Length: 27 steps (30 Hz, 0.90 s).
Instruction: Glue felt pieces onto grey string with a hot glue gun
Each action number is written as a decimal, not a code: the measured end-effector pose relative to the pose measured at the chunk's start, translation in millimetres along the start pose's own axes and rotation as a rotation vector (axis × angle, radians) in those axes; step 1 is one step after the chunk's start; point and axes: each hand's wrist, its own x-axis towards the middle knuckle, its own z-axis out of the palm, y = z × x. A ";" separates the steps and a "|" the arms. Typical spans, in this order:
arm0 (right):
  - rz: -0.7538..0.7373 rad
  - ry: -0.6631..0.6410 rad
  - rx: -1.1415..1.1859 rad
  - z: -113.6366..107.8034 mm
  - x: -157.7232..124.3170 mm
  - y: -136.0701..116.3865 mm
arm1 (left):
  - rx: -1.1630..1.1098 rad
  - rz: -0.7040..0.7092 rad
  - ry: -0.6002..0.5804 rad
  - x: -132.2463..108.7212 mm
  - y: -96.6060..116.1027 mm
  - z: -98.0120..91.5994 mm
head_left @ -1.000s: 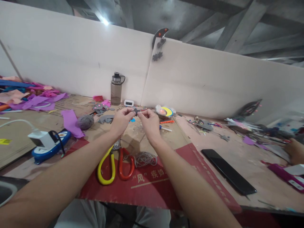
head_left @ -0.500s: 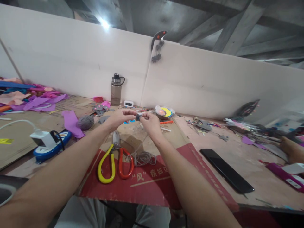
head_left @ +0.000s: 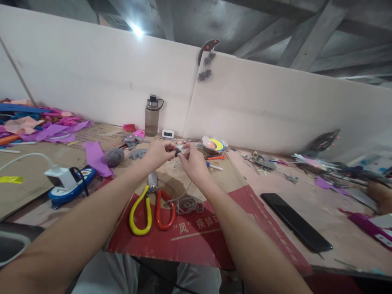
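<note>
In the head view, a small dark grey piece (head_left: pixel 177 151) is pinched between the fingertips of the left hand (head_left: pixel 159 153) and the right hand (head_left: pixel 193 162). It is held above the middle of the cardboard-covered table (head_left: pixel 24 196), equally near both hands. A thin grey thread (head_left: pixel 185 204) is seen trailing down from it into a loose tangle beside the yellow-and-red-handled scissors (head_left: pixel 151 209) near the front edge.

Head view, forward-down over workbench (head_left: pixel 306 196)
</note>
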 end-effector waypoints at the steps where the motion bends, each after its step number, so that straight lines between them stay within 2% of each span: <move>1: -0.005 0.003 0.017 0.1 -0.7 -0.8 | -0.034 -0.008 0.011 0.4 -0.8 -0.1; 11: -0.054 0.079 -0.002 5.3 -5.6 -2.1 | -0.124 -0.039 0.052 -0.6 8.5 4.3; 17: 0.019 0.084 0.123 8.0 -7.0 -3.8 | -0.238 -0.102 0.075 -1.1 7.4 6.1; 22: 0.129 0.120 0.223 6.7 -4.5 -4.1 | -0.421 -0.162 0.039 0.7 3.0 6.9; 27: 0.139 0.149 0.228 6.4 -2.8 -0.9 | -0.565 -0.207 -0.053 1.3 1.5 5.6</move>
